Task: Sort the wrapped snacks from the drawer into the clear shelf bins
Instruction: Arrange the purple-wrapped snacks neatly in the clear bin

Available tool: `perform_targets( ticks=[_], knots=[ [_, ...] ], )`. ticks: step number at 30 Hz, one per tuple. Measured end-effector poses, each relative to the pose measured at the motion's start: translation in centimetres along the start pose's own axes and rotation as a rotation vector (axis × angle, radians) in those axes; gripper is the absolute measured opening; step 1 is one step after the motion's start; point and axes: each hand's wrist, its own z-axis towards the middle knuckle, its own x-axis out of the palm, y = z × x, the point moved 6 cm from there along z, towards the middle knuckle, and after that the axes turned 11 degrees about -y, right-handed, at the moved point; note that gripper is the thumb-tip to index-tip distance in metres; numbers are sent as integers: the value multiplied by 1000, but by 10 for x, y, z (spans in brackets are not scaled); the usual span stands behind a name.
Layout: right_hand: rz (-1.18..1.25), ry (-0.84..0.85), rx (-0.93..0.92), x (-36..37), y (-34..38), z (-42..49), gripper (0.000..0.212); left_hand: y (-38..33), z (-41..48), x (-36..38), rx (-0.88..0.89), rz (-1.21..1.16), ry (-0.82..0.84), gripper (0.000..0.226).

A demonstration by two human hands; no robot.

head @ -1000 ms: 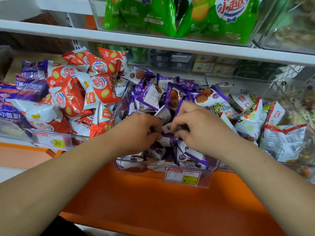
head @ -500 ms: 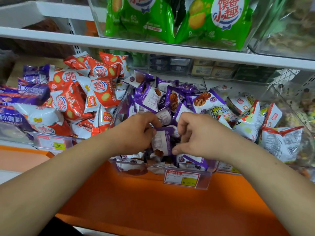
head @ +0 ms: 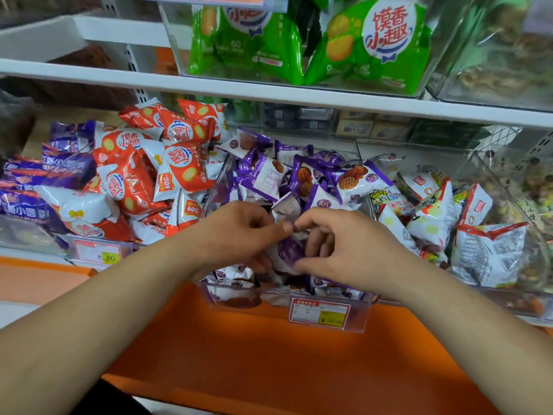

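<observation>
A clear bin [head: 239,301] in the middle of the shelf is heaped with purple-and-white wrapped snacks [head: 356,181]. Both my hands meet over its front part. My left hand [head: 239,235] and my right hand [head: 344,241] together pinch one purple wrapped snack [head: 288,251] between thumbs and fingers, just above the pile. Much of that wrapper is hidden by my fingers.
Left of it, a bin holds orange-and-white snack bags [head: 179,166] and purple bags [head: 59,172]. To the right, a bin holds white-and-red packets [head: 490,250]. Green bags [head: 368,46] fill a bin on the shelf above. Price tags [head: 320,314] hang on the front; an orange ledge [head: 239,354] lies below.
The view has tilted up slightly. My hands have stayed over the purple bin and turned the purple snack between them, its purple side now facing me.
</observation>
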Motion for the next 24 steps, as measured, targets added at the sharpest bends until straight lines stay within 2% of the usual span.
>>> perform_targets(
  ticks=[2,5,6,8,10,13,15,20,24],
  knots=[
    [108,-1,38,-1,-4,0,40,3,1,-8,40,29,-15,7],
    [149,5,48,-1,-9,2,32,2,0,-13,78,152,-20,7],
    [138,19,38,0,-10,2,31,1,-1,-12,79,125,-26,5],
    [90,58,16,4,-10,3,31,-1,-3,-10,58,34,-65,14],
    [71,91,1,5,-9,1,31,-3,-2,-10,88,41,-144,28],
    [123,90,-10,2,-8,0,27,-3,-1,-14,119,62,-220,26],
    [143,54,3,-1,-9,0,27,-2,1,-17,103,63,-187,21],
    [108,-13,3,-2,-9,-1,27,-10,-4,-27,192,112,-90,43],
    [60,-9,-5,-2,-8,0,33,-11,-4,-27,256,117,-96,36]
  ],
)
